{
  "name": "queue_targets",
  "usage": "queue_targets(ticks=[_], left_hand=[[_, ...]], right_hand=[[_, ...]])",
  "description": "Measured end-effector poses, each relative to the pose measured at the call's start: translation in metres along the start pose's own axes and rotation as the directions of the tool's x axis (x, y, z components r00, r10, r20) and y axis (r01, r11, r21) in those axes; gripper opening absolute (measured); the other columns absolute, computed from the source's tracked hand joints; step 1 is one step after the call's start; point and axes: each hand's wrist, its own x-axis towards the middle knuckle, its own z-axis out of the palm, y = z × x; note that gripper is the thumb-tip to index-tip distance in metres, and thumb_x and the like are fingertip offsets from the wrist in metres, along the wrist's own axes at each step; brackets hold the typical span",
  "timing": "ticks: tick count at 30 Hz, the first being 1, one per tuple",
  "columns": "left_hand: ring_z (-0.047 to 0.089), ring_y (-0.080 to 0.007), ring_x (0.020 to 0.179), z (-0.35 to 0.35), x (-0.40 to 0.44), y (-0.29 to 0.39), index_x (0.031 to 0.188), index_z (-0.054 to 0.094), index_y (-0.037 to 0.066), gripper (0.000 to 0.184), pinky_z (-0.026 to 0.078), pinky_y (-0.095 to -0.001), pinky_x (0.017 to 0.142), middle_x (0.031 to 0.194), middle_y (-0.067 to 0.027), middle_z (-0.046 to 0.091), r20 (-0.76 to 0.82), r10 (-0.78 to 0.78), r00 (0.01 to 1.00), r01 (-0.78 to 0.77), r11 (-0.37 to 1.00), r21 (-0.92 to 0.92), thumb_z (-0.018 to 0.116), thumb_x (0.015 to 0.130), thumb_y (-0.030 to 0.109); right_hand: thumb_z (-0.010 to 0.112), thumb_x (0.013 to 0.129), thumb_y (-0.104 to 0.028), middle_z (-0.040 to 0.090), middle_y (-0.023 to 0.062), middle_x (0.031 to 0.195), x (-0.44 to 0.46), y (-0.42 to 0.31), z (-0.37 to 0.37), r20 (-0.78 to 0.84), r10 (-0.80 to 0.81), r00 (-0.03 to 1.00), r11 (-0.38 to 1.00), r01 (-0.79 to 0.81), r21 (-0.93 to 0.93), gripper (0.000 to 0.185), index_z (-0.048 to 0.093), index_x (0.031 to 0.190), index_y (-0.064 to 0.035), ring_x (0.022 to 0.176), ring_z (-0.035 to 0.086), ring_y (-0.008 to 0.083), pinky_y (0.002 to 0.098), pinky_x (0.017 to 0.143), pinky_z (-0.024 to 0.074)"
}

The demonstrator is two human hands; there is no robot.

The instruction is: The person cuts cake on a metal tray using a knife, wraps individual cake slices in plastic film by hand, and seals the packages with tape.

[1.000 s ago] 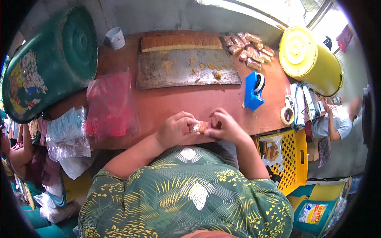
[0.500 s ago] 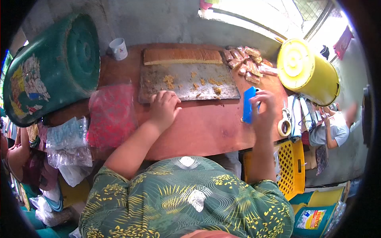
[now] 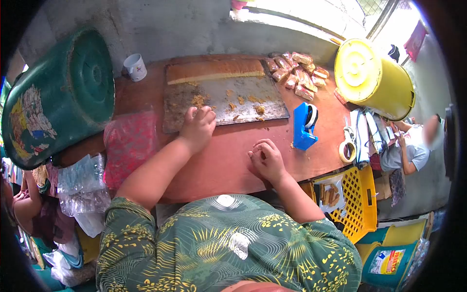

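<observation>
My left hand [image 3: 198,129] is at the front edge of the metal tray [image 3: 224,100], its fingers curled by the cake crumbs [image 3: 199,100]. Whatever those fingers close on, if anything, is hidden. My right hand [image 3: 267,158] is over the table in front of the tray, with fingers bent together; I cannot make out anything in them. Along the tray's back lies a long strip of brown-topped cake [image 3: 214,70]. Right of the tray stands a blue tape dispenser [image 3: 304,127] with a roll of tape in it. Several small wrapped packs [image 3: 301,78] are heaped behind it.
A green drum [image 3: 63,97] and red plastic bags [image 3: 130,146] are at the left, a white mug [image 3: 135,67] behind them. At the right are a yellow bucket [image 3: 374,78], a tape roll [image 3: 347,151] and a yellow crate [image 3: 357,199]. Another person [image 3: 408,148] sits beyond.
My right hand has moved from the tape dispenser leftward and down to the table's front. The dispenser now shows turned. My left hand stays by the tray edge; the whole view has shifted slightly.
</observation>
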Motion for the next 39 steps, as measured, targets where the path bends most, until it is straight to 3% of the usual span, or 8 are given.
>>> queue_targets(ticks=[6,14,19,22,26,30,33,39], left_hand=[[0.048,-0.0219,0.134,-0.015,-0.013,0.01,0.099,0.074,0.016,0.016,0.032,-0.0567,0.111,0.121,0.0011,0.063,0.006,0.033,0.999,-0.032,0.991,-0.13,0.071,0.087,0.027],[0.04,-0.0283,0.138,-0.071,-0.018,0.051,0.104,0.071,0.016,0.024,0.029,-0.0576,0.112,0.131,-0.0064,0.054,0.264,-0.281,0.923,0.363,0.863,-0.352,0.077,0.084,0.028],[0.047,-0.0282,0.129,-0.049,-0.011,0.092,0.11,0.07,0.017,0.029,0.034,-0.0519,0.107,0.13,-0.0051,0.057,0.075,-0.168,0.983,0.178,0.775,-0.606,0.075,0.084,0.028],[0.05,-0.0281,0.126,-0.046,-0.013,0.091,0.112,0.069,0.017,0.03,0.038,-0.0488,0.105,0.129,-0.005,0.058,0.041,-0.097,0.994,0.097,0.7,-0.707,0.074,0.085,0.028],[0.054,-0.0291,0.121,-0.051,-0.011,0.076,0.113,0.071,0.016,0.03,0.041,-0.0478,0.103,0.124,-0.0052,0.062,0.094,-0.153,0.984,0.17,0.624,-0.763,0.076,0.085,0.027],[0.058,-0.0314,0.116,-0.048,-0.007,0.065,0.11,0.074,0.015,0.027,0.045,-0.0463,0.101,0.118,-0.0079,0.066,0.107,-0.248,0.963,0.232,0.556,-0.798,0.079,0.085,0.025],[0.061,-0.0325,0.112,-0.052,-0.004,0.065,0.107,0.075,0.014,0.024,0.047,-0.0467,0.1,0.113,-0.0099,0.068,0.107,-0.26,0.96,0.23,0.505,-0.832,0.079,0.084,0.021],[0.065,-0.0339,0.098,-0.042,-0.001,0.065,0.101,0.075,0.011,0.016,0.051,-0.0462,0.091,0.1,-0.0119,0.07,-0.033,-0.276,0.961,0.118,0.514,-0.85,0.077,0.085,0.012]], right_hand=[[0.08,0.085,-0.005,0.068,0.0158,0.099,0.0,-0.008,-0.001,-0.107,-0.075,0.991,0.996,0.08,0.037,0.015,0.066,0.09,-0.0031,0.089,0.068,0.0348,0.0403,0.077,0.0566],[0.08,0.082,-0.001,0.068,0.0148,0.098,0.01,-0.01,-0.011,-0.096,-0.282,0.955,0.96,0.28,-0.033,0.016,0.065,0.089,-0.004,0.093,0.068,0.0316,0.0403,0.081,0.0551],[0.076,0.091,-0.009,0.066,0.0119,0.105,0.095,-0.006,-0.028,-0.154,-0.296,0.943,0.951,0.276,-0.139,0.017,0.066,0.104,-0.003,0.099,0.066,0.0263,0.0364,0.085,0.0527],[0.074,0.095,-0.022,0.065,0.0142,0.115,0.15,0.016,-0.031,-0.104,0.058,0.993,0.994,-0.067,-0.09,0.026,0.069,0.113,-0.0034,0.102,0.068,0.025,0.0387,0.09,0.0545],[0.074,0.096,-0.022,0.064,0.0143,0.118,0.202,0.054,-0.023,-0.032,0.118,0.992,0.988,-0.121,-0.098,0.029,0.07,0.117,-0.0029,0.103,0.068,0.0247,0.0381,0.091,0.0549],[0.074,0.095,-0.017,0.064,0.0129,0.12,0.208,0.053,0.006,-0.086,0.114,0.99,0.993,-0.112,0.025,0.025,0.07,0.117,-0.0044,0.102,0.068,0.0234,0.0365,0.089,0.0554],[0.075,0.096,-0.014,0.062,0.007,0.123,0.18,0.022,0.029,-0.108,-0.11,0.988,0.993,0.104,-0.064,0.029,0.067,0.121,-0.0047,0.105,0.067,0.018,0.0342,0.088,0.0548],[0.07,0.094,-0.004,0.071,0.0138,0.097,0.118,-0.006,0.015,-0.029,-0.16,0.987,0.983,0.157,-0.09,0.012,0.075,0.105,-0.0049,0.09,0.07,0.0315,0.0405,0.082,0.057]])
